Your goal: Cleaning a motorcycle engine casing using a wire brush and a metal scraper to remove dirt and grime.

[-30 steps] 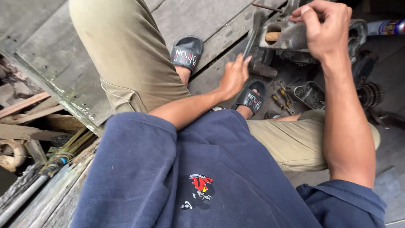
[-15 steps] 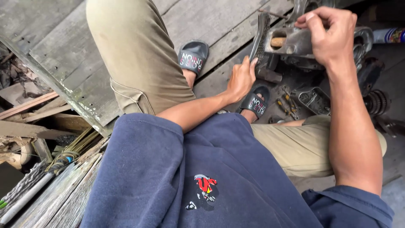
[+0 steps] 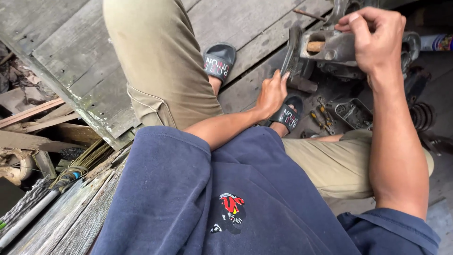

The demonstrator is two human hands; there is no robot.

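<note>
A grimy metal engine part [image 3: 330, 47] sits on the plank floor [image 3: 236, 23], the right hand [image 3: 375, 40] closed over its top, while the left hand [image 3: 271, 94], fingers curled, grips a flat bar [image 3: 292, 49] beside it. Loose pliers [image 3: 323, 113] and a small tray [image 3: 354, 113] suggest work midway. Since half a second ago, the left hand has risen to the bar.
</note>
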